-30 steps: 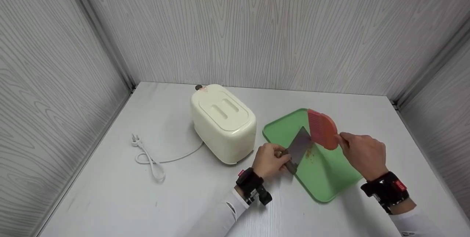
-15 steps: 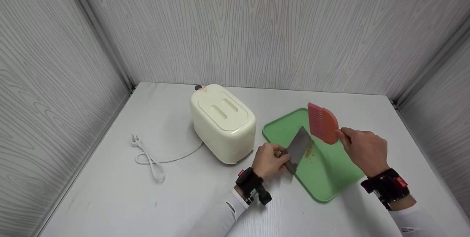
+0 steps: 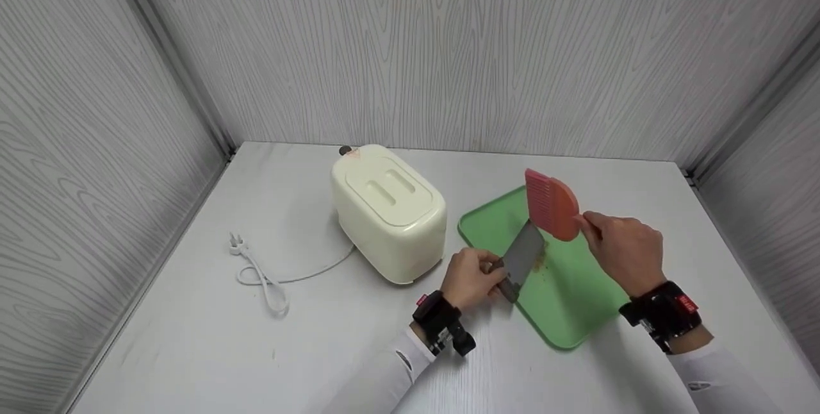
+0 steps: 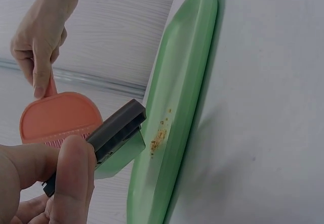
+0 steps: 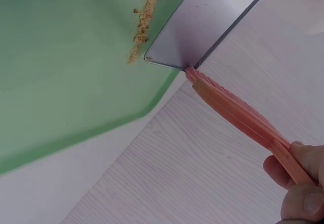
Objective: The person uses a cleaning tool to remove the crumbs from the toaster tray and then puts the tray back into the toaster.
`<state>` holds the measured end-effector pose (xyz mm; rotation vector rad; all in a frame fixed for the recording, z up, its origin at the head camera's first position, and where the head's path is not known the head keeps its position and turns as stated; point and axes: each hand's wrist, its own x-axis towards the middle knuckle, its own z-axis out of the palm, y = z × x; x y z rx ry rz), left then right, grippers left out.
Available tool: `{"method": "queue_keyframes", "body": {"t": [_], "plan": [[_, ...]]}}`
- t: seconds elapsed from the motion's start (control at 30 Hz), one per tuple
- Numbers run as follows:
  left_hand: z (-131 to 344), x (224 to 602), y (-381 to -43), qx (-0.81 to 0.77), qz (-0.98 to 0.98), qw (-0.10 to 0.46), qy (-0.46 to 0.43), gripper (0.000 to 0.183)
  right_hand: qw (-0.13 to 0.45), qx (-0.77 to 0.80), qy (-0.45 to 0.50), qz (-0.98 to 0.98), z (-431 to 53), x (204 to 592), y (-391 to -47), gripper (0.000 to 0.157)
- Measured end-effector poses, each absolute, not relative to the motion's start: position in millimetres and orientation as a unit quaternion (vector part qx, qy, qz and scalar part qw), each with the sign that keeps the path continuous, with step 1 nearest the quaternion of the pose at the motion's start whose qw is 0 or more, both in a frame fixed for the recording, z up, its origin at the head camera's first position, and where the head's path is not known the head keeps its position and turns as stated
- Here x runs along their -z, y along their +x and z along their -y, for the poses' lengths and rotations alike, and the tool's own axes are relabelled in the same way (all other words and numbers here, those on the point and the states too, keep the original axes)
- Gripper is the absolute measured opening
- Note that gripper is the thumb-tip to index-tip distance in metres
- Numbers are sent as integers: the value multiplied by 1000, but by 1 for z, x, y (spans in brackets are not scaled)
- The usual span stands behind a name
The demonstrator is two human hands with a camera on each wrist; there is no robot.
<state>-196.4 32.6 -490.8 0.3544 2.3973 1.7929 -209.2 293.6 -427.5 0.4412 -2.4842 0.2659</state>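
Observation:
My left hand (image 3: 471, 278) pinches the dark handle of a flat metal dough scraper (image 3: 524, 252). The blade is tilted over the left side of a green tray (image 3: 570, 311). By its thin handle, my right hand (image 3: 629, 252) holds an orange brush (image 3: 564, 210) with pink bristles. The right wrist view has the bristle tips (image 5: 190, 73) at a corner of the blade; whether they touch it I cannot tell. A streak of brown crumbs (image 5: 144, 24) lies on the tray beside the blade, and a few specks cling near the blade's edge.
A cream toaster (image 3: 389, 215) stands left of the tray. Its white cord (image 3: 314, 278) runs left across the white table to a loose plug (image 3: 237, 246). Grey wood-grain panels (image 3: 410, 49) enclose the back and sides.
The brush has risen off the tray area and shifted slightly left toward the blade's far corner, with my right hand following. My left hand and the dough scraper have hardly moved.

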Motion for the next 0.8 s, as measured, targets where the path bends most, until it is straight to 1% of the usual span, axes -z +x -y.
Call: {"method": "queue_keyframes", "body": {"t": [0.2, 0.37, 0.67, 0.73, 0.8], "plan": [[-33, 490, -197, -594, -794, 63, 116, 15, 289, -81, 170, 939, -296, 432, -212, 15], [-33, 489, -197, -591, -796, 63, 112, 17, 279, -71, 170, 942, -300, 435, -210, 19], [-33, 489, -197, -581, -804, 58, 113, 16, 256, -65, 175, 948, -310, 438, -203, 39], [-32, 490, -197, -580, -804, 57, 116, 16, 254, -65, 178, 949, -312, 437, -202, 37], [-32, 491, -198, -580, -804, 55, 120, 17, 249, -68, 177, 950, -315, 435, -200, 32]]}}
